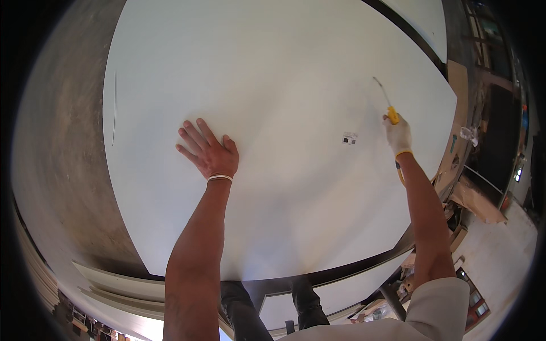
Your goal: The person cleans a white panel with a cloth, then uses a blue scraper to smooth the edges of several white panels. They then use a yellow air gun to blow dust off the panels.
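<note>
A large white panel (284,187) lies flat in front of me. My left hand (213,153) rests on it, bare and palm down, with the fingers spread and a white band at the wrist. Farther right, my right hand (398,135), in a whitish work glove, is closed around a yellow air blow gun (392,113). The gun's thin metal nozzle points forward and left over the panel, with its tip slightly bent. Below the wrist hangs a short stretch of yellow hose (400,173), partly hidden by the forearm. A small printed label (350,138) sits on the panel, left of the gloved hand.
Brown, stained surface (62,148) runs along the left side. Another white panel (424,23) lies beyond a dark gap at the far right. Stacked boards (122,292) show at the lower left. Cardboard (475,196) and clutter stand to the right. My legs (307,301) are at the near edge.
</note>
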Available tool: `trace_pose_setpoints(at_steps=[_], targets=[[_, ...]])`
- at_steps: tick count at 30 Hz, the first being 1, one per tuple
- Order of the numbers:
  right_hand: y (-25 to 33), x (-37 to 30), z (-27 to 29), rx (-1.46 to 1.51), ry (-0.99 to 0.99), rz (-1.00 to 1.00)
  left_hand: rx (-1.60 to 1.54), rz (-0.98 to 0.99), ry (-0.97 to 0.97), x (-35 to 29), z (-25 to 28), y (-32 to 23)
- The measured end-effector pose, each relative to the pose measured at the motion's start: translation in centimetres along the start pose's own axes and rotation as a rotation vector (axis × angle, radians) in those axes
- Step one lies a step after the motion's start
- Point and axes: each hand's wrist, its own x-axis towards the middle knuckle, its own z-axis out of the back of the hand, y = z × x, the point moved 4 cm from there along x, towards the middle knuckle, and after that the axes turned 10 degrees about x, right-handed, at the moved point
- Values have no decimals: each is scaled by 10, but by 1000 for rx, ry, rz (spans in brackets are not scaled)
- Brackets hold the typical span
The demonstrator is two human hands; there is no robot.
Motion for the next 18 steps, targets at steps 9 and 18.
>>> trace_pose_setpoints(at_steps=[9, 18], targets=[[-4, 98, 44, 12, -76, -254, 26, 5, -8, 0, -6, 0], [31, 126, 5, 318, -46, -235, 41, -29, -90, 4, -4, -3]])
